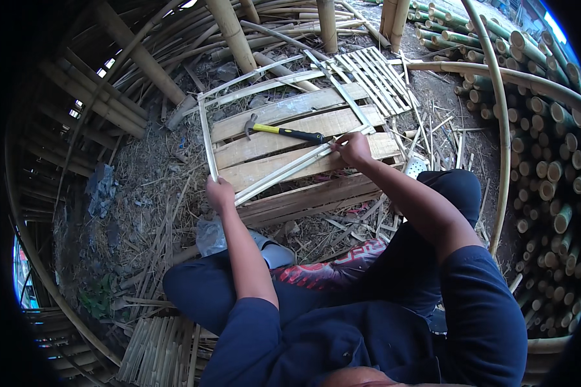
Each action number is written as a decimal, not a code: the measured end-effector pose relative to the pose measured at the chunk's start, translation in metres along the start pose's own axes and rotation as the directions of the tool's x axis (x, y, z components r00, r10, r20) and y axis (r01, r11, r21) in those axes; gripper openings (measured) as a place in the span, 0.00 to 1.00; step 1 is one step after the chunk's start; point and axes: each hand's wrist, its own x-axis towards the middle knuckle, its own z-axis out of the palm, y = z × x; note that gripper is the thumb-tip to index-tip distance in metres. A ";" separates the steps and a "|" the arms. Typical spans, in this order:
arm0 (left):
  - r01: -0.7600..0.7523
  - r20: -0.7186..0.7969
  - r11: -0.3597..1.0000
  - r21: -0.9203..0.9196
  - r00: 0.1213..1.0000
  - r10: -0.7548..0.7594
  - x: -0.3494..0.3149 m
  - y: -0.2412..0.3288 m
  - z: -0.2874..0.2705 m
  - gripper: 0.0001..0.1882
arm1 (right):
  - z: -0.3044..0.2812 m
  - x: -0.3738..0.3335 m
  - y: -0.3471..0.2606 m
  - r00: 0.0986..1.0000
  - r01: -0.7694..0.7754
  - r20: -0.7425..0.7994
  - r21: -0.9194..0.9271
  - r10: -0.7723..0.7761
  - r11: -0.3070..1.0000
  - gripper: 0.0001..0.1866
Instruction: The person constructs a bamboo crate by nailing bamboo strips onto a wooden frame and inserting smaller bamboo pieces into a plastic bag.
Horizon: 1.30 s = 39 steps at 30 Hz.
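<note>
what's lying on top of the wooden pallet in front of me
On the wooden pallet: a yellow-handled hammer and a bamboo strip frame, held by the left hand and right hand. Whatever lies beneath the pallet is hidden.

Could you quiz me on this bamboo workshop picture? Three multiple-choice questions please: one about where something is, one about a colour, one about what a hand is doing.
1. Where does the hammer lie?
A. on the wooden pallet
B. on the person's lap
C. on the stacked bamboo poles

2. What colour is the hammer's handle?
A. red all over
B. yellow with a black grip
C. plain wood

3. What is the left hand doing?
A. swinging the hammer
B. resting flat on a knee
C. gripping the near end of the bamboo strips

Answers: 1 A, it rests across the pallet boards, untouched. 2 B, yellow shaft, black grip end. 3 C, its fingers close on the strip ends, while the right hand pinches them farther along.
</note>
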 end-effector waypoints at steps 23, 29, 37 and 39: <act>0.034 0.019 0.999 -0.017 0.999 -0.033 -0.004 0.010 -0.005 0.19 | -0.043 0.045 -0.012 0.952 0.096 0.298 -0.072 -0.071 0.993 0.18; 0.058 0.057 0.998 -0.009 0.997 -0.058 -0.003 0.012 -0.003 0.23 | -0.023 0.046 -0.004 0.880 0.461 0.278 -0.309 -0.385 0.832 0.14; 0.059 0.042 0.998 -0.020 0.997 -0.058 -0.002 0.008 -0.001 0.25 | -0.021 0.050 -0.036 0.881 0.287 -0.136 -0.608 -0.454 0.740 0.07; 0.049 0.023 0.999 -0.006 0.999 -0.049 -0.001 0.005 -0.002 0.24 | -0.033 0.048 -0.049 0.919 0.146 -0.201 -0.624 -0.338 0.768 0.10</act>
